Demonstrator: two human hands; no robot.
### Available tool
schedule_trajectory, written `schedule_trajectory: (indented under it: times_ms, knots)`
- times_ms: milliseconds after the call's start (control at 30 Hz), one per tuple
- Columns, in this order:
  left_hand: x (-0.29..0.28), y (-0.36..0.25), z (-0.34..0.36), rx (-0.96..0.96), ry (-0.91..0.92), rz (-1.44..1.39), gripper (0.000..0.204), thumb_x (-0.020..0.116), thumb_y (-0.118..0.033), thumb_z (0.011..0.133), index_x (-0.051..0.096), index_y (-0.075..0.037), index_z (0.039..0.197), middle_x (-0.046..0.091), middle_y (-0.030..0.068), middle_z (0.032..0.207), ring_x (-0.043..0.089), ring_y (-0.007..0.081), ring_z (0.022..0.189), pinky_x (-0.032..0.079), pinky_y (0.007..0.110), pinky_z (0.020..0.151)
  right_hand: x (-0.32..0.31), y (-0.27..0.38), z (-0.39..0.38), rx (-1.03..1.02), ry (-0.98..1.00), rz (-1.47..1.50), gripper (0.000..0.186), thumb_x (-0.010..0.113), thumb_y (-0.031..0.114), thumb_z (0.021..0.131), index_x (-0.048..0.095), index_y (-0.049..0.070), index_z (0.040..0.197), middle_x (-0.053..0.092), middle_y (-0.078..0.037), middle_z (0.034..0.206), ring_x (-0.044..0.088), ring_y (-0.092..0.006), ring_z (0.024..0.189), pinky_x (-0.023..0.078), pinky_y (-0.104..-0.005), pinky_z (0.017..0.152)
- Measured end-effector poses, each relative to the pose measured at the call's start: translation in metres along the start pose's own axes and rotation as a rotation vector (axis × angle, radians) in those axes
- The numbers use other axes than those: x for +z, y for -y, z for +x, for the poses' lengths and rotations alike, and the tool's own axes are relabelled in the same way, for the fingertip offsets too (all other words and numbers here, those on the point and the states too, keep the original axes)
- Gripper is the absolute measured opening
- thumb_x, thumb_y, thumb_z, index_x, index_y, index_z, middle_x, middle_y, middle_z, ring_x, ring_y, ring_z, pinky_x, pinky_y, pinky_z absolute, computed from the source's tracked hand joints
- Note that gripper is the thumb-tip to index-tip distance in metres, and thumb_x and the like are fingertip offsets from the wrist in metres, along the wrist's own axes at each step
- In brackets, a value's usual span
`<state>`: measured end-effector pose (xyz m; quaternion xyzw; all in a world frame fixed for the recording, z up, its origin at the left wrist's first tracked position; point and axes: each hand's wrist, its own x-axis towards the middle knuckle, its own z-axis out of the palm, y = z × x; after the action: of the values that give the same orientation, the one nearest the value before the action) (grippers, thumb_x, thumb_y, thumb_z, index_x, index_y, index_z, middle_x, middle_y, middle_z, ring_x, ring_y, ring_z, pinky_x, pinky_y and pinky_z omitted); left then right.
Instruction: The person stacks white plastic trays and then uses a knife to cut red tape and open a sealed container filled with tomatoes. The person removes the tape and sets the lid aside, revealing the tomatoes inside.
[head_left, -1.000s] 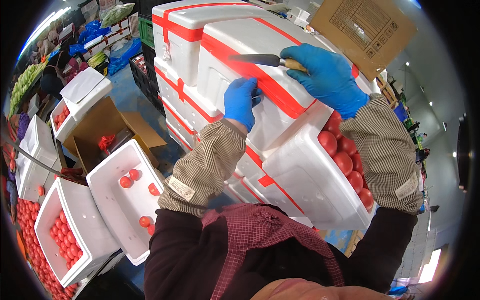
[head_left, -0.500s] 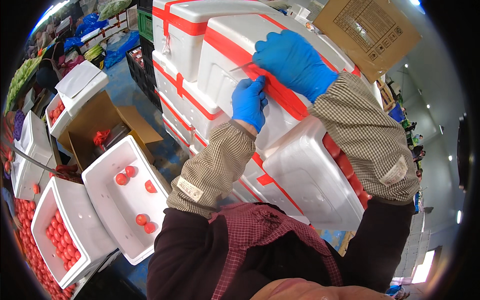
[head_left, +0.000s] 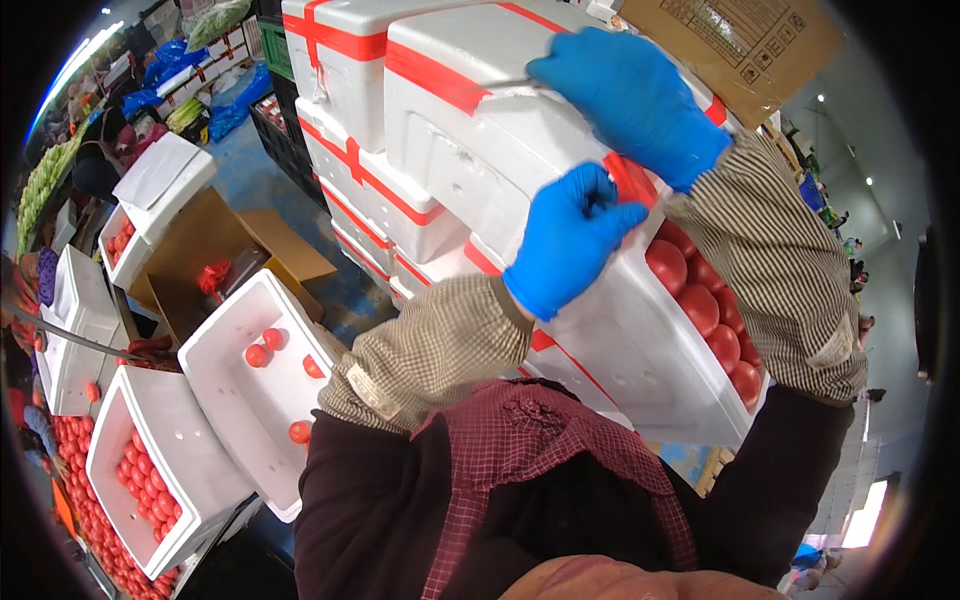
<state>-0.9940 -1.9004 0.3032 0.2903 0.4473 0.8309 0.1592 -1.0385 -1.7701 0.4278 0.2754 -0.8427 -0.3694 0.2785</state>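
Note:
My right hand [head_left: 635,105], in a blue glove, is closed over the top edge of a white foam box [head_left: 450,135]. A thin blade [head_left: 525,82] barely shows at its fingertips. Red tape [head_left: 435,72] on that box ends in a cut edge left of the hand. My left hand [head_left: 568,240], also gloved in blue, has curled fingers beside a loose, crumpled length of red tape [head_left: 630,180]; its thumb lies against this length. Just below, large tomatoes [head_left: 700,308] show at the side of another white foam box [head_left: 640,345].
Taped foam boxes [head_left: 385,190] are stacked at the left of the hands. A cardboard box [head_left: 740,50] stands behind. Lower left are an open foam box [head_left: 225,370] with a few tomatoes, another box [head_left: 200,455] with many, and an open carton [head_left: 190,250].
The tape across the box edge has parted, and its right part has come loose. Both hands have moved right, the left one also downward. The view has shifted slightly.

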Motion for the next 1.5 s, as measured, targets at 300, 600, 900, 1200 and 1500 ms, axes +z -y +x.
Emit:
schedule_trajectory:
  times_ms: [300,600,900,1200,1500]
  knots:
    - [0.041,-0.009,-0.016,0.047,0.151,0.128,0.016,0.074,-0.007,0.092,0.063,-0.001,0.100,0.066,0.0070,0.085,0.063,0.0121,0.074,0.055,0.027,0.069,-0.034,0.002,-0.150,1.090,0.066,1.593,0.044,0.053,0.042,0.106,0.059,0.006,0.131,0.068,-0.011,0.102,0.067,-0.0188,0.093,0.058,-0.0336,0.087]
    - [0.129,-0.009,0.009,0.213,0.483,0.230,0.017,0.074,-0.011,0.094,0.066,-0.005,0.107,0.071,0.0112,0.097,0.072,0.0197,0.087,0.060,0.032,0.078,-0.058,0.019,-0.246,1.568,-0.012,1.683,0.046,0.050,0.038,0.108,0.054,0.007,0.142,0.066,-0.018,0.126,0.065,-0.0257,0.115,0.056,-0.0374,0.101]
    - [0.080,-0.006,0.068,0.394,0.579,0.826,0.036,0.076,-0.018,0.093,0.070,-0.006,0.126,0.074,0.0117,0.111,0.072,0.0202,0.094,0.059,0.034,0.086,-0.101,-0.125,-0.415,1.274,-0.934,1.281,0.033,0.049,0.028,0.109,0.061,0.005,0.130,0.068,-0.008,0.117,0.064,-0.0133,0.085,0.050,-0.0251,0.066]
    - [0.109,0.005,0.225,0.536,0.827,1.710,0.044,0.077,-0.019,0.088,0.068,-0.015,0.131,0.068,0.0120,0.128,0.063,0.0288,0.120,0.052,0.040,0.103,-0.116,-0.053,-0.448,1.460,-1.127,1.254,0.035,0.054,0.028,0.107,0.057,0.000,0.128,0.061,-0.008,0.101,0.056,-0.0138,0.081,0.049,-0.0238,0.070]
    - [0.128,0.017,0.218,0.567,0.928,1.897,0.068,0.079,-0.037,0.085,0.055,-0.019,0.146,0.051,0.0165,0.148,0.047,0.0394,0.137,0.041,0.047,0.115,-0.070,-0.016,-0.376,1.661,-0.290,1.230,0.035,0.056,0.030,0.107,0.061,0.007,0.132,0.060,-0.003,0.093,0.049,-0.0077,0.069,0.042,-0.0215,0.061]
